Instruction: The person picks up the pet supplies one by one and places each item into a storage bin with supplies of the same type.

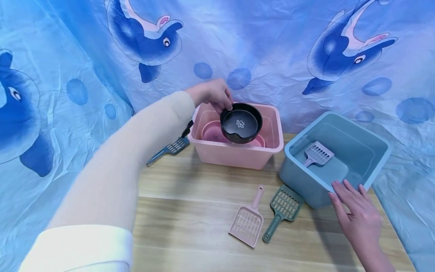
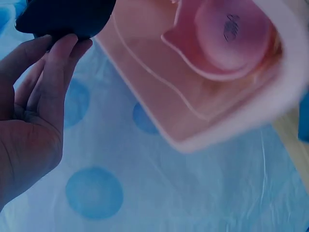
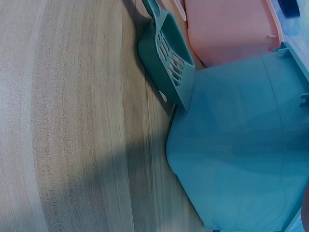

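Note:
My left hand (image 1: 215, 94) pinches the rim of a black pet bowl (image 1: 246, 126) with a white paw print inside. The bowl is tilted toward the head camera and overlaps the pink bin (image 1: 234, 155) in that view. Inside the bin lies a pink bowl (image 1: 211, 131), partly hidden behind the black one; the left wrist view shows its pointed rim. My right hand (image 1: 358, 213) has its fingers extended, with the fingertips at the near rim of the blue bin (image 1: 306, 185). A lilac litter scoop (image 1: 318, 153) lies inside that blue bin.
On the wooden table (image 1: 190, 226), a pink litter scoop (image 1: 247, 223) and a green litter scoop (image 1: 286, 204) lie in front of the bins. A dark blue scoop (image 1: 176, 145) rests left of the pink bin. Behind hangs a blue dolphin-print sheet (image 1: 272, 45).

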`<state>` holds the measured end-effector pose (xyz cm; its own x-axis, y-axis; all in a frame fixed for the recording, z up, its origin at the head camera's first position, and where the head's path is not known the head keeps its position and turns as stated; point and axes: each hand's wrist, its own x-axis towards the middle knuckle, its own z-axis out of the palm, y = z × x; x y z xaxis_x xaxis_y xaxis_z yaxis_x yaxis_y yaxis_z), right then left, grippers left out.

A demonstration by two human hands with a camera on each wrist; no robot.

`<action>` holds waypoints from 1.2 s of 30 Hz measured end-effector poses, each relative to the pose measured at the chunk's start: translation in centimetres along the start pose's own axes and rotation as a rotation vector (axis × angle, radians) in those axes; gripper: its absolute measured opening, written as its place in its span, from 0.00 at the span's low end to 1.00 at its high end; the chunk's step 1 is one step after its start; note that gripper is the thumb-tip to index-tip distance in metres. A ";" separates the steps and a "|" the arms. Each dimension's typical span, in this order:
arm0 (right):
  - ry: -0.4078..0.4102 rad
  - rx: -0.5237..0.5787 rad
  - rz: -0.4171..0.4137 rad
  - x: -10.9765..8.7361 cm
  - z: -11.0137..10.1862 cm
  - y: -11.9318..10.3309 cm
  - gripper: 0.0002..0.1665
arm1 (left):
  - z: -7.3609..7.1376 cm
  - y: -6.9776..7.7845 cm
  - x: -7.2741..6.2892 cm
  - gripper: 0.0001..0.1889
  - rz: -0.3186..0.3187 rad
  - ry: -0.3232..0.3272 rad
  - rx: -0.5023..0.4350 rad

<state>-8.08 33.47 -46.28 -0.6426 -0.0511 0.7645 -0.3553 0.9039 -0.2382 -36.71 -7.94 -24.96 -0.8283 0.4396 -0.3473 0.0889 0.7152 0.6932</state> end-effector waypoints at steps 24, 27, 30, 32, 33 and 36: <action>0.078 0.046 -0.020 -0.1 0.7 -0.5 0.31 | 5.8 -2.2 8.6 0.07 -0.186 0.203 0.162; 0.084 0.048 -0.023 -0.1 0.8 -0.5 0.31 | 6.4 -2.4 8.9 0.09 -0.192 0.191 0.162; 0.085 0.046 -0.021 0.0 0.9 -0.4 0.31 | 6.9 -2.4 9.2 0.11 -0.209 0.195 0.147; 0.077 0.040 -0.015 0.0 0.9 -0.3 0.31 | 7.0 -2.5 9.4 0.11 -0.217 0.212 0.175; 0.072 0.035 -0.010 0.0 0.9 -0.2 0.31 | 7.0 -2.5 9.6 0.11 -0.222 0.223 0.196; 0.054 0.023 0.007 0.0 0.9 0.0 0.32 | 6.7 -2.4 10.2 0.12 -0.236 0.251 0.274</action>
<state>-8.70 33.08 -46.82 -0.6075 -0.0211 0.7941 -0.3668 0.8941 -0.2569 -41.63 -1.53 -34.41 -0.9493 0.1250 -0.2886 -0.0039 0.9129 0.4082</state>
